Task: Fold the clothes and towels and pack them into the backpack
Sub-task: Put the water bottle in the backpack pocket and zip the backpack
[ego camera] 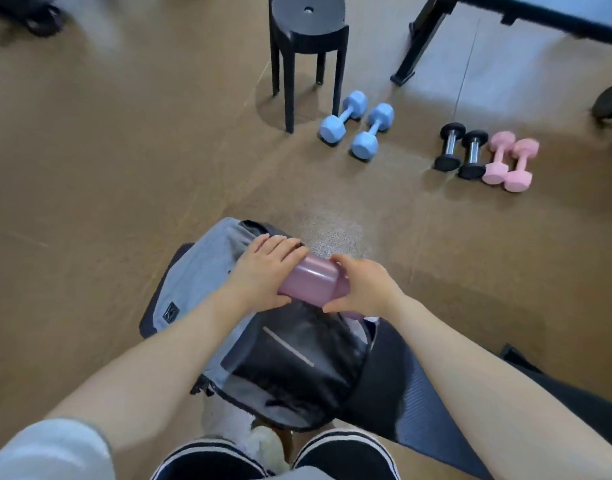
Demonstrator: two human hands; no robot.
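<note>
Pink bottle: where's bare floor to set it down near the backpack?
Both hands, left hand and right hand, hold the pink bottle over the backpack. Bare floor lies left of the backpack, and ahead between it and the blue dumbbells. Crowded: the mat on the right.

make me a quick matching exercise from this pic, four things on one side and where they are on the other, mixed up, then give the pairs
Things:
1. pink bottle
2. blue dumbbells
3. black stool
4. pink dumbbells

Places:
A. farthest right in the row of dumbbells on the floor
B. held in both hands over the backpack
C. top centre, standing on the floor
D. on the floor right beside the stool's legs

Pairs: 1-B, 2-D, 3-C, 4-A
</note>
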